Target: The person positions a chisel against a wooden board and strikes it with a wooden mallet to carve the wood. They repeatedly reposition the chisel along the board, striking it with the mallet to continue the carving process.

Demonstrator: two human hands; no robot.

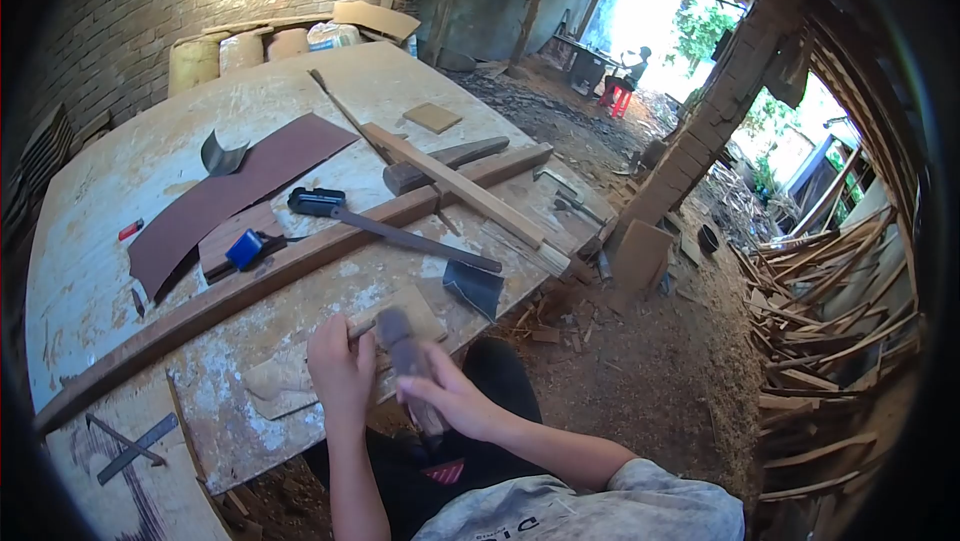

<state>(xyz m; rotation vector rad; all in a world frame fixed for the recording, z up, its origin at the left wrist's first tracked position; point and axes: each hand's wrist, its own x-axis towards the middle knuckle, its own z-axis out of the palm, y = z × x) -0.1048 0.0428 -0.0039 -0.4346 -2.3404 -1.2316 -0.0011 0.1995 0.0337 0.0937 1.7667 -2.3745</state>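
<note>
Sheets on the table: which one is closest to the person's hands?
The dark sheet by the table's edge. The long maroon sheet and small curled grey sheet both lie farther off.

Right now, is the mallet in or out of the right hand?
In: the right hand grips the mallet midway, and wood shows on both sides of the grip.

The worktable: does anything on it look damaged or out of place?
Yes, a little. The top of the worktable looks worn, with patchy whitish blotches. A grey sheet lies curled on the long brown strip rather than flat, which looks slightly odd.
</note>
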